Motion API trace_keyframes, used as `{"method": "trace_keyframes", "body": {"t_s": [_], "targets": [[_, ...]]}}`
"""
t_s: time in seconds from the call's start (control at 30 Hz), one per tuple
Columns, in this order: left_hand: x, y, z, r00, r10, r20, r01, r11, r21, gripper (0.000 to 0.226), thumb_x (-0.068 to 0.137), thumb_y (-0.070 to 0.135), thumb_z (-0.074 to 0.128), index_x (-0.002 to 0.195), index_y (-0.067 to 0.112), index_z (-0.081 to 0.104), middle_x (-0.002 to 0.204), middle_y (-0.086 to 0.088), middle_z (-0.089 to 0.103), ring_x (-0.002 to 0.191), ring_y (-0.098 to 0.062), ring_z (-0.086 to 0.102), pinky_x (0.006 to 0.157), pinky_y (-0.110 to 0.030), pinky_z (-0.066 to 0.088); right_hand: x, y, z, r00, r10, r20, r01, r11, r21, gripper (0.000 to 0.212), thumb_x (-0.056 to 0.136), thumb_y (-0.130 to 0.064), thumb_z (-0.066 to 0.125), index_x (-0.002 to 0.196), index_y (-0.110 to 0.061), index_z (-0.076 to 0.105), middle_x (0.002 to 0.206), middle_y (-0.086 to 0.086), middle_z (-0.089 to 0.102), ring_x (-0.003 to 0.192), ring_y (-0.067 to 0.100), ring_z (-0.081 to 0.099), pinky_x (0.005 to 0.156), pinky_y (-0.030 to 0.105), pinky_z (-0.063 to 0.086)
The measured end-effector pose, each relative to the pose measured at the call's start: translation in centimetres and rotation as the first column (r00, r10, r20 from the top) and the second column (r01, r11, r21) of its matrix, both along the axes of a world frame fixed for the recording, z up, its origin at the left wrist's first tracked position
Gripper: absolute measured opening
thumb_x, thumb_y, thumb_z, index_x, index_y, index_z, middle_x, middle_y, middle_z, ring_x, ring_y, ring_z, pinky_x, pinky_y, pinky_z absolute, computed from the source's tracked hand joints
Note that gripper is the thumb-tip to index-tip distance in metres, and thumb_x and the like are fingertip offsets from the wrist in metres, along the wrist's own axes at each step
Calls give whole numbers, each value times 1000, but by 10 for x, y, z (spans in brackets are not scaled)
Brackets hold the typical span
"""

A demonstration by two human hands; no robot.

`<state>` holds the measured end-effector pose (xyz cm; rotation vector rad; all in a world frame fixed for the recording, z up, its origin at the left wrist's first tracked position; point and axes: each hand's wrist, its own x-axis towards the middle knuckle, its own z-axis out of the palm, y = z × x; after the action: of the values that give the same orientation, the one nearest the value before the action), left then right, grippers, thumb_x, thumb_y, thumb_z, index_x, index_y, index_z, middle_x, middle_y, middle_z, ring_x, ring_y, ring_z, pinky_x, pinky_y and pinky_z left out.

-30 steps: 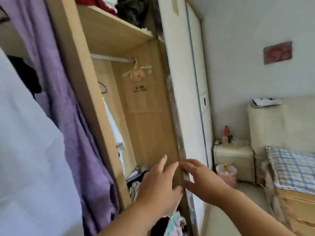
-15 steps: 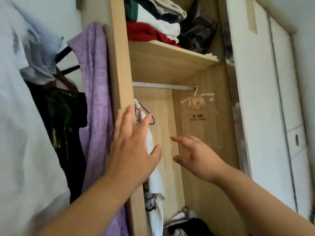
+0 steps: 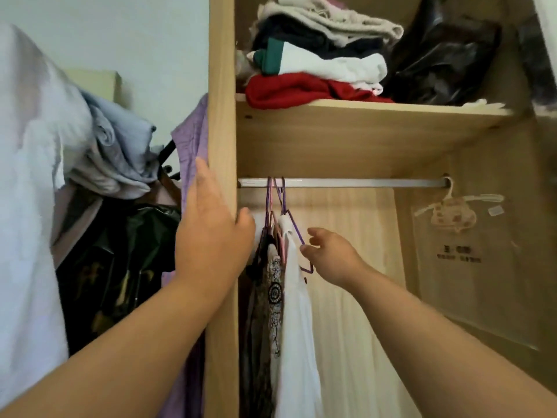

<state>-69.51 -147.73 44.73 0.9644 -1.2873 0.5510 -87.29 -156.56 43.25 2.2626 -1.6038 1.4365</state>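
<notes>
Wardrobe point(image 3: 361, 236) open; purple wire hanger point(image 3: 294, 224) carrying white garment point(image 3: 297, 327) hangs at left end of rail point(image 3: 346, 183); right hand point(image 3: 334, 254) fingers half-curled at hanger's shoulder, grip unclear; left hand point(image 3: 208, 236) flat on side panel point(image 3: 221, 86), fingers straight; hanger likely light, springy; garment soft, may slide off; take hold near hook.

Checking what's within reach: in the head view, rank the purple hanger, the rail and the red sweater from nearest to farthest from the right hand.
1. purple hanger, at the fingertips of the right hand.
2. rail, above the hand.
3. red sweater, on the shelf over the rail.
</notes>
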Motion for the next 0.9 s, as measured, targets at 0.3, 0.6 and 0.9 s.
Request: {"method": "trace_keyframes", "body": {"t_s": [0.3, 0.6, 0.9], "targets": [[0, -2, 1, 997, 48, -56, -53, 994, -92, 69, 74, 19, 62, 138, 18, 36, 127, -5, 53, 114, -23, 49, 91, -30, 38, 1, -53, 29, 971, -13, 237, -3, 998, 68, 18, 86, -8, 50, 97, -8, 64, 92, 11, 63, 85, 27, 60, 68, 25, 44], [-3, -2, -1, 993, 92, -74, -99, 990, -101, 70, 73, 20, 62, 138, 20, 36, 127, -2, 53, 114, -19, 47, 89, -28, 36, -24, -63, 43, 949, -25, 314, 46, 997, -61, 19, 91, -14, 49, 95, -9, 67, 89, 10, 65, 81, 28, 59, 62, 25, 39], [-3, 2, 0, 993, 90, -77, -95, 994, -57, 72, 75, 20, 61, 142, 16, 32, 127, -9, 52, 115, -26, 48, 94, -36, 40, -72, -27, 30, 956, -54, 287, 110, 977, -183, 22, 90, -23, 53, 103, -16, 69, 70, 3, 61, 66, 23, 54, 58, 26, 37]]}}
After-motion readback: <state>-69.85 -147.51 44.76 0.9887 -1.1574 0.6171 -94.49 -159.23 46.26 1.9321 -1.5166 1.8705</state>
